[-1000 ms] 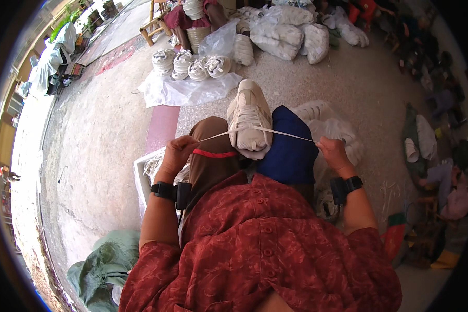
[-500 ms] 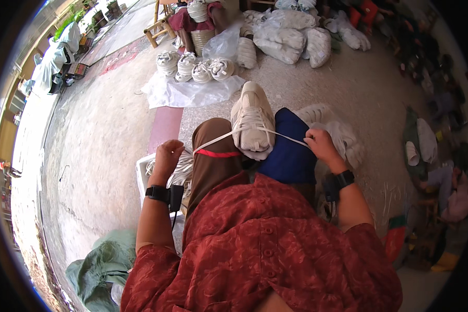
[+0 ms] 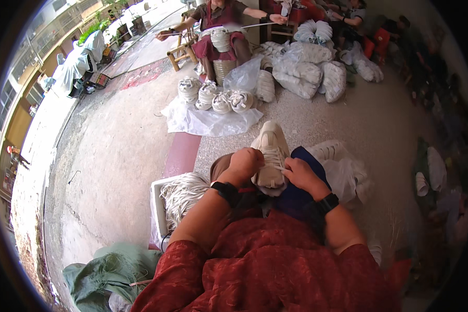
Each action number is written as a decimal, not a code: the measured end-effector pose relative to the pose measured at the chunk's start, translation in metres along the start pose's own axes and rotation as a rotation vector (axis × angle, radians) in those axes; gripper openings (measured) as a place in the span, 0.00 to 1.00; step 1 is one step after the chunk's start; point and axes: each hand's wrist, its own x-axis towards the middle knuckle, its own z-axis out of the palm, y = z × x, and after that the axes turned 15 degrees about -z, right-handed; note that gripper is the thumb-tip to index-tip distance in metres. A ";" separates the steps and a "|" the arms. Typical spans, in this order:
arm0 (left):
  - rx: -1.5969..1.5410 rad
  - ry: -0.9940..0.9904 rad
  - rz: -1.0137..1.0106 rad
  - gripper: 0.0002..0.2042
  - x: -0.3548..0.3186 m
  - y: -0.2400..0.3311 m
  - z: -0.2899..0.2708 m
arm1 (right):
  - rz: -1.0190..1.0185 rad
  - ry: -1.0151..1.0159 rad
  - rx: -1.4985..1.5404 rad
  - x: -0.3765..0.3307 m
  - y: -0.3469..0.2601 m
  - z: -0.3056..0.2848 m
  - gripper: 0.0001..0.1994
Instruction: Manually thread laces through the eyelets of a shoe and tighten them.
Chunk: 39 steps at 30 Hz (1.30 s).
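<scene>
A cream shoe [image 3: 270,181] rests between my knees, its toe pointing away from me. Across its upper runs a white shoelace [image 3: 273,154] threaded in rows. My left hand [image 3: 246,164] is closed at the shoe's left side, fingers curled against the lacing; the lace between them is mostly hidden. From the right, my right hand [image 3: 301,176] pinches the shoelace close to the shoe's opening. A blue cloth [image 3: 311,161] covers my right knee.
A white bin [image 3: 157,208] of loose laces [image 3: 184,197] stands at my left. Wrapped shoes [image 3: 343,166] lie at right. Ahead, bundled shoes [image 3: 221,102] sit on plastic sheeting [image 3: 208,120]; behind them a seated person [image 3: 221,15] stretches a lace. Green sacking [image 3: 109,275] lies lower left.
Both hands have come inward from wide apart, where they stretched the lace, to the shoe. The view has tilted up, bringing the other person's arms into sight.
</scene>
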 end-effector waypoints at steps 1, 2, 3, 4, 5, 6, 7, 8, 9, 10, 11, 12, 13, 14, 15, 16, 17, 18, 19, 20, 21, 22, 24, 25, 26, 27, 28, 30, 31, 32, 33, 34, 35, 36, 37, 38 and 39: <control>0.239 0.084 0.100 0.07 0.008 -0.013 0.014 | -0.006 -0.013 0.002 0.000 -0.001 0.004 0.09; 0.285 0.017 0.174 0.08 0.008 -0.002 0.009 | 0.022 -0.016 -0.023 -0.005 -0.001 0.001 0.09; 0.357 -0.005 0.057 0.08 0.007 0.006 0.010 | 0.021 -0.037 -0.014 -0.005 -0.004 0.002 0.10; 0.378 -0.051 -0.015 0.08 0.003 0.013 0.005 | 0.059 -0.075 -0.017 -0.004 -0.006 0.002 0.10; 0.350 -0.087 -0.061 0.08 -0.001 0.021 0.000 | 0.035 -0.064 -0.023 -0.005 -0.009 0.000 0.10; 0.352 -0.076 -0.054 0.08 -0.002 0.022 0.001 | 0.056 -0.095 -0.024 -0.004 -0.010 -0.001 0.10; 0.356 -0.067 -0.040 0.09 -0.001 0.023 0.001 | 0.082 -0.122 -0.026 -0.004 -0.012 -0.003 0.10; 0.360 -0.051 -0.037 0.09 -0.001 0.022 0.000 | 0.107 -0.133 -0.035 -0.002 -0.015 -0.003 0.10; 0.396 -0.067 0.012 0.08 0.000 0.020 0.000 | 0.098 -0.125 -0.040 -0.001 -0.015 -0.003 0.10; 0.432 -0.084 0.063 0.08 0.000 0.022 -0.001 | 0.109 -0.122 -0.050 0.001 -0.013 -0.002 0.10; 0.435 -0.078 0.067 0.08 -0.002 0.021 -0.002 | 0.121 -0.122 -0.058 0.002 -0.012 -0.002 0.10; 0.435 -0.066 0.101 0.08 -0.006 0.019 -0.004 | 0.118 -0.119 -0.059 0.002 -0.011 -0.001 0.10; 0.433 -0.053 0.132 0.07 -0.009 0.016 -0.005 | 0.109 -0.100 -0.073 0.003 -0.012 0.001 0.10; 0.431 -0.048 0.124 0.07 -0.011 0.014 -0.006 | 0.099 -0.084 -0.086 0.005 -0.013 0.003 0.10; 0.382 0.075 0.234 0.07 -0.015 0.010 -0.008 | 0.086 -0.094 -0.084 0.005 -0.013 0.004 0.10; 0.333 0.203 0.334 0.07 -0.022 0.005 -0.008 | 0.023 -0.023 -0.072 0.003 -0.012 0.004 0.09; 0.300 0.269 0.318 0.07 -0.023 -0.001 -0.008 | -0.062 0.041 -0.051 0.010 -0.013 0.009 0.09; 0.269 0.341 0.295 0.07 -0.021 -0.002 -0.003 | -0.045 0.040 -0.076 0.008 -0.013 0.008 0.08; 0.207 0.396 0.339 0.07 -0.023 0.001 -0.002 | -0.030 0.046 -0.098 0.005 -0.014 0.004 0.08; 0.132 0.441 0.352 0.07 -0.018 -0.003 0.009 | -0.022 0.048 -0.085 0.003 -0.019 0.001 0.07; 0.085 0.433 0.339 0.08 -0.015 -0.002 0.017 | -0.008 0.050 -0.075 0.001 -0.021 -0.002 0.07; 0.078 0.419 0.315 0.08 -0.012 -0.001 0.027 | -0.014 0.049 -0.084 -0.001 -0.018 -0.001 0.07; 0.122 0.306 0.283 0.10 -0.014 0.005 0.028 | -0.040 0.028 -0.087 -0.003 -0.009 0.003 0.07; 0.119 0.331 0.250 0.10 -0.015 0.003 0.026 | -0.062 0.027 -0.117 -0.002 -0.006 0.004 0.08; 0.145 0.330 0.281 0.09 -0.016 0.001 0.025 | -0.078 0.031 -0.148 -0.001 -0.003 0.007 0.10; 0.171 0.325 0.316 0.07 -0.017 -0.001 0.025 | -0.100 0.015 -0.145 0.001 0.004 0.009 0.10; 0.185 0.317 0.324 0.06 -0.020 0.001 0.023 | -0.093 0.009 -0.167 0.003 0.012 0.014 0.11; 0.174 0.370 0.367 0.05 -0.020 -0.004 0.025 | -0.179 0.053 -0.198 0.002 0.032 0.022 0.13; 0.163 0.416 0.422 0.05 -0.019 -0.005 0.026 | -0.187 0.051 -0.197 0.004 0.035 0.022 0.13; 0.143 0.432 0.452 0.06 -0.017 -0.007 0.027 | -0.137 0.022 -0.084 0.006 0.037 0.021 0.12; 0.144 0.437 0.447 0.06 -0.017 -0.010 0.028 | -0.085 -0.008 0.028 0.008 0.039 0.021 0.12; 0.147 0.456 0.467 0.07 -0.018 -0.009 0.028 | -0.089 -0.013 0.028 0.008 0.034 0.017 0.12; 0.150 0.475 0.486 0.07 -0.018 -0.008 0.029 | -0.064 -0.043 0.067 0.008 0.028 0.013 0.11; 0.148 0.478 0.480 0.07 -0.018 -0.007 0.029 | -0.038 -0.074 0.107 0.009 0.022 0.009 0.11; 0.148 0.509 0.494 0.08 -0.019 -0.005 0.029 | -0.038 -0.079 0.107 0.008 0.015 0.007 0.11; 0.148 0.540 0.507 0.08 -0.020 -0.003 0.029 | 0.092 -0.045 0.269 0.008 0.009 0.004 0.09; 0.143 0.537 0.501 0.08 -0.021 0.000 0.031 | 0.226 -0.012 0.429 0.006 0.004 0.001 0.08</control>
